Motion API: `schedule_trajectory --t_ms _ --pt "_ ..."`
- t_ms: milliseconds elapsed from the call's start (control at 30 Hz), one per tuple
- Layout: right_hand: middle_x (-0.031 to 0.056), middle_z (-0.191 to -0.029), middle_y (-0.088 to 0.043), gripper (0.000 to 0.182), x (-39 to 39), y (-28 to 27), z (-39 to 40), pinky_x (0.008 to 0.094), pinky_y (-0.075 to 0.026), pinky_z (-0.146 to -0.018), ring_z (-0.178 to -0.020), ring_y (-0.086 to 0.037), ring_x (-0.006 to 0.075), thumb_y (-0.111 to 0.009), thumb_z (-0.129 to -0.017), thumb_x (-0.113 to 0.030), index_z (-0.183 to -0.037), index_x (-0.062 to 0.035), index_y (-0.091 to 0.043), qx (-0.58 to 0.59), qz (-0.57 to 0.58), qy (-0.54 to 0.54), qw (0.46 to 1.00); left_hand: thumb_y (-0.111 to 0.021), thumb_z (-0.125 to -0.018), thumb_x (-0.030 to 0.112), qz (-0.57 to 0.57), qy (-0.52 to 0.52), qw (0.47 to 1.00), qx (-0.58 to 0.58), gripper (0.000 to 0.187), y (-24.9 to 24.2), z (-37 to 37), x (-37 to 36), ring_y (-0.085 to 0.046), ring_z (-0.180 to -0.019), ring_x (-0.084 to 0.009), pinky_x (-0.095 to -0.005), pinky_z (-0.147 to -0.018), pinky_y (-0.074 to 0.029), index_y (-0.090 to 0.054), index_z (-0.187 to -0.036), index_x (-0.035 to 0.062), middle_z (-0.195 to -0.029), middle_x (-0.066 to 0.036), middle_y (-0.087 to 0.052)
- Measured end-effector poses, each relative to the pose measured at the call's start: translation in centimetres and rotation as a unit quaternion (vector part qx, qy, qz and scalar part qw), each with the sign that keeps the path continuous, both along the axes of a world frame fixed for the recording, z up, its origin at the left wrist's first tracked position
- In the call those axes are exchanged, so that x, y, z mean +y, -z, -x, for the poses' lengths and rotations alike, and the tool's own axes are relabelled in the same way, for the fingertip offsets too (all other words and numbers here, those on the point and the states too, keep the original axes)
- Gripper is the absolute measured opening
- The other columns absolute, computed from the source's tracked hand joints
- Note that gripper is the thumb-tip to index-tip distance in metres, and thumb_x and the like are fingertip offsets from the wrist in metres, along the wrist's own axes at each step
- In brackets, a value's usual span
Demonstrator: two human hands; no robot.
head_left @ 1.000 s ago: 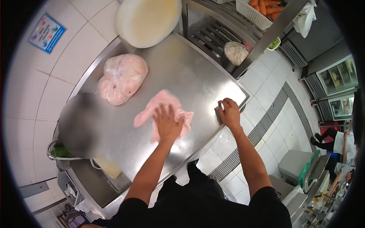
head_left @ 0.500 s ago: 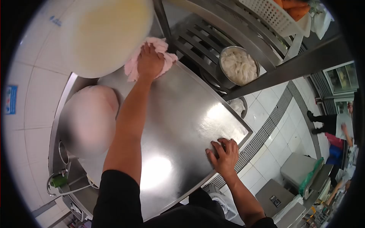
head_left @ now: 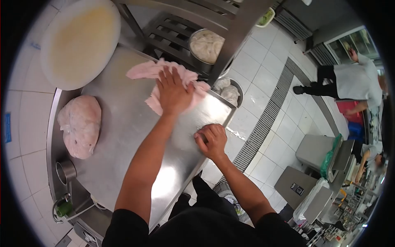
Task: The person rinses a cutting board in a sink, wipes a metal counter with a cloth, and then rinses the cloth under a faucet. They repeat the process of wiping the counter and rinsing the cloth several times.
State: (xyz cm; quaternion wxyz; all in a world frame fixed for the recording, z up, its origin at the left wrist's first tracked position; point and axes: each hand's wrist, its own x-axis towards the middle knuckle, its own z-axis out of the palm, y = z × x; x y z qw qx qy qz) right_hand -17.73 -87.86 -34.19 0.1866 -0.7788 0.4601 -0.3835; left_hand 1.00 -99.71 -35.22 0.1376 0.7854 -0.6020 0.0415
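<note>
My left hand (head_left: 173,91) lies palm down with its fingers spread on a crumpled pink cloth (head_left: 142,70). The cloth rests on the steel table (head_left: 127,119), near its far edge. My right hand (head_left: 212,140) rests at the table's right edge, its fingers curled in; nothing shows in it. Towards the left side sits a pale, rounded mass in a clear plastic bag (head_left: 81,125). Beyond the bag, a large round white board (head_left: 80,41) with a yellowish face stands tilted against the wall side.
A slatted rack (head_left: 170,35) adjoins the table's far side, holding a metal pot (head_left: 203,51) of pale contents. Below stands a bowl (head_left: 238,88) with white bags. At left is a metal cup (head_left: 66,172). Grey bins (head_left: 314,152) and a person (head_left: 349,80) are at right.
My left hand and the pink cloth have moved right along the far edge. My right hand's fingers have curled in. The view has shifted, and the blurred bag and board now look sharp.
</note>
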Motion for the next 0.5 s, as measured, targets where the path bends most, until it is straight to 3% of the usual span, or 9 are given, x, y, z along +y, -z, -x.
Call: schedule_trajectory --t_ms 67,100,133,167,200,267,333,367,500 --pt "0.0071 -0.080 -0.062 0.011 0.2 -0.4 1.2 0.0353 -0.048 -0.075 -0.072 -0.061 0.0245 -0.069 -0.080 -0.013 -0.075 -0.0061 -0.063 -0.026 -0.021 -0.013 0.999 -0.050 -0.092 0.044 0.005 0.062 0.998 0.027 0.069 -0.6 4.2 2.1 -0.023 -0.144 -0.0435 -0.0551 -0.117 -0.017 -0.039 -0.145 0.0027 -0.155 -0.026 -0.028" --pt "0.0068 -0.078 -0.062 0.012 0.7 0.5 2.1 0.0331 -0.049 -0.072 -0.070 -0.061 0.0204 -0.064 -0.086 -0.013 -0.078 -0.0043 -0.063 -0.240 -0.167 0.051 0.955 -0.051 -0.091 0.043 0.005 0.093 0.995 0.041 0.067 -0.8 6.2 3.3 -0.023 -0.144 -0.0435 -0.0557 -0.117 -0.016 -0.039 -0.146 0.0066 -0.155 -0.025 -0.028" --pt "0.0064 -0.077 -0.062 0.016 1.4 1.9 3.0 0.0308 -0.049 -0.069 -0.068 -0.061 0.0162 -0.058 -0.092 -0.014 -0.081 -0.0026 -0.062 -0.437 -0.300 0.110 0.841 -0.053 -0.091 0.043 0.005 0.123 0.991 0.056 0.065 -0.9 8.0 4.4 -0.022 -0.144 -0.0435 -0.0564 -0.117 -0.016 -0.040 -0.146 0.0104 -0.155 -0.025 -0.027" --pt "0.0057 -0.074 -0.060 0.022 2.8 7.8 5.2 0.0273 -0.049 -0.064 -0.066 -0.058 0.0113 -0.048 -0.099 -0.014 -0.089 0.0003 -0.061 -0.335 -0.231 0.217 0.887 -0.054 -0.090 0.042 0.005 0.148 0.987 0.071 0.064 -1.1 10.3 5.9 -0.022 -0.144 -0.0434 -0.0570 -0.117 -0.015 -0.041 -0.146 0.0143 -0.155 -0.025 -0.027" --pt "0.0060 -0.071 -0.058 0.020 2.3 2.3 6.1 0.0277 -0.050 -0.061 -0.061 -0.056 0.0126 -0.051 -0.098 -0.016 -0.093 0.0001 -0.061 -0.470 -0.284 0.184 0.815 -0.056 -0.090 0.041 0.004 0.168 0.982 0.084 0.063 -1.1 12.4 7.0 -0.021 -0.145 -0.0434 -0.0577 -0.117 -0.015 -0.042 -0.146 0.0182 -0.155 -0.024 -0.027" --pt "0.0049 -0.068 -0.055 0.021 3.4 -0.2 7.3 0.0283 -0.049 -0.059 -0.059 -0.054 0.0129 -0.054 -0.097 -0.018 -0.089 -0.0005 -0.060 -0.506 -0.285 0.235 0.779 -0.059 -0.089 0.040 -0.003 0.198 0.974 0.110 0.062 -0.9 13.9 9.1 -0.020 -0.145 -0.0433 -0.0590 -0.116 -0.014 -0.043 -0.147 0.0259 -0.156 -0.024 -0.027" --pt "0.0032 -0.064 -0.051 0.022 4.4 0.7 9.0 0.0282 -0.047 -0.058 -0.058 -0.051 0.0130 -0.059 -0.097 -0.020 -0.085 -0.0018 -0.058 -0.428 -0.252 0.252 0.830 -0.058 -0.087 0.021 -0.072 0.227 0.961 0.138 0.060 -2.1 14.5 11.6 -0.022 -0.145 -0.0419 -0.0575 -0.117 -0.015 -0.045 -0.145 0.0269 -0.155 -0.020 -0.030" --pt "0.0027 -0.064 -0.051 0.022 4.6 0.6 9.4 0.0282 -0.047 -0.057 -0.058 -0.051 0.0127 -0.059 -0.097 -0.020 -0.084 -0.0020 -0.058 -0.473 -0.270 0.212 0.811 -0.055 -0.083 0.007 -0.060 0.236 0.962 0.127 0.064 -2.3 14.1 13.3 -0.025 -0.144 -0.0396 -0.0572 -0.117 -0.016 -0.047 -0.145 0.0246 -0.155 -0.016 -0.032" --pt "0.0019 -0.065 -0.049 0.022 5.5 0.1 9.5 0.0284 -0.046 -0.057 -0.058 -0.048 0.0116 -0.059 -0.097 -0.020 -0.083 -0.0026 -0.058 -0.481 -0.308 0.178 0.801 -0.062 -0.084 0.018 -0.075 0.184 0.972 0.125 0.059 -2.1 11.0 22.2 -0.027 -0.144 -0.0374 -0.0583 -0.116 -0.019 -0.051 -0.142 0.0207 -0.155 -0.013 -0.032"
